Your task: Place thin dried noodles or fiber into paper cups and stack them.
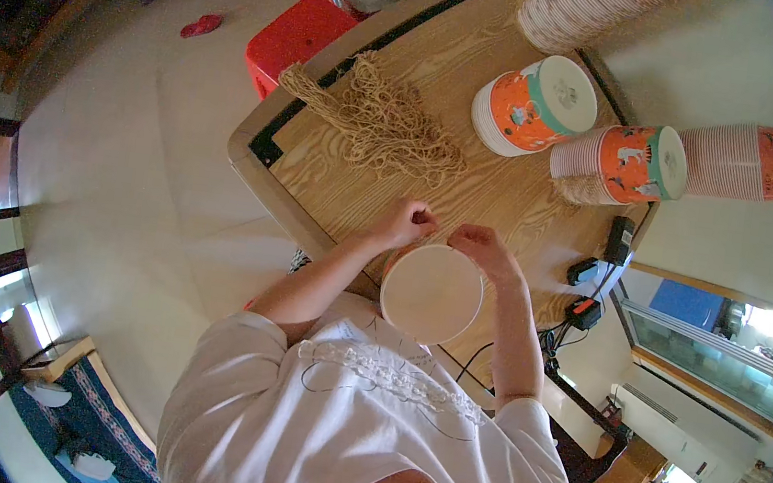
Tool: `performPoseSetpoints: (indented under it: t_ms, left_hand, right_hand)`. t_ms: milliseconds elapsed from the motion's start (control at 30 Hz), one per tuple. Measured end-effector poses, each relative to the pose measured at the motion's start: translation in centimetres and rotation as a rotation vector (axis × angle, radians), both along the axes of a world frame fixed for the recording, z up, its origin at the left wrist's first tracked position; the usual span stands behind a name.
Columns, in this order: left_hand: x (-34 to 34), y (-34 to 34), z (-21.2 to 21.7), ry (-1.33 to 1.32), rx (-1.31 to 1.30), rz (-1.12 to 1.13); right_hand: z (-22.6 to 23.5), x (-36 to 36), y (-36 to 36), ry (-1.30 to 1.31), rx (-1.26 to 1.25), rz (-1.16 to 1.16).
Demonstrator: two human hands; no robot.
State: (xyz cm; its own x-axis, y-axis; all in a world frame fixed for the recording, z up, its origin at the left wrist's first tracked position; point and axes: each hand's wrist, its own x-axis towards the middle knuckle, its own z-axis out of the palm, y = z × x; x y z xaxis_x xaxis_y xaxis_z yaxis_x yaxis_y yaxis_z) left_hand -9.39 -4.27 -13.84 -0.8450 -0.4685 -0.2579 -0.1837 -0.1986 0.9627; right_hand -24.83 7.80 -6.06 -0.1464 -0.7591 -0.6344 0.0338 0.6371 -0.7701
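A round paper tub (431, 295) is close in front of my body at the table's near edge, its pale round end facing up. Just beyond its far rim, my left hand (404, 223) is curled, thumb and fingertips drawn together. My right hand (484, 250) is closed too, a short way to the right, its fingers bent down at the tub's far right rim. Whatever the fingertips pinch is too small to make out. Farther off on the wooden table (316, 185) lies a loose heap of brown twine (396, 127).
Orange-and-green paper tubs (518, 113) stand nested at the far right. Beside them lie another stack (623, 164) and a long stack (578, 19). Black power adapters (618, 241) and cables sit at the right edge. A red stool (300, 38) stands past the far left corner.
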Motion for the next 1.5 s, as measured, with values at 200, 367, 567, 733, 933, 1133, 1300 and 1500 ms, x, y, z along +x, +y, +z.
performPoseSetpoints:
  t_ms: [200, 367, 567, 733, 933, 1133, 1300, 1500]
  left_hand:
    - [0.2, 0.2, -0.8, -0.013, -0.029, -0.030]
    - [0.0, -0.1, 0.3, -0.085, -0.075, -0.065]
    - [0.1, 0.1, 0.9, -0.088, -0.015, -0.061]
    - [0.0, -0.4, 3.1, -0.117, 0.177, -0.076]
    - [-0.6, -0.7, 4.6, -0.070, 0.335, 0.055]
    - [-0.9, -0.2, 2.5, -0.054, 0.179, -0.065]
    - [-1.4, -0.3, 1.4, -0.064, 0.181, -0.182]
    - [-1.5, -1.0, 3.1, -0.142, 0.099, -0.268]
  right_hand:
    - [-0.2, -0.1, -0.1, 0.069, 0.076, 0.036]
    - [-0.2, 0.1, -0.5, 0.006, 0.012, -0.038]
    - [0.7, 0.1, -1.1, 0.077, 0.082, 0.063]
    - [-0.5, -0.5, 0.0, 0.039, 0.036, 0.020]
    - [0.2, -0.4, 0.0, -0.003, 0.057, 0.041]
    - [0.0, -0.5, 0.0, 0.062, -0.010, -0.012]
    - [0.0, -0.2, 0.1, 0.116, 0.036, -0.037]
    - [0.3, 0.2, -0.2, 0.108, -0.020, -0.114]
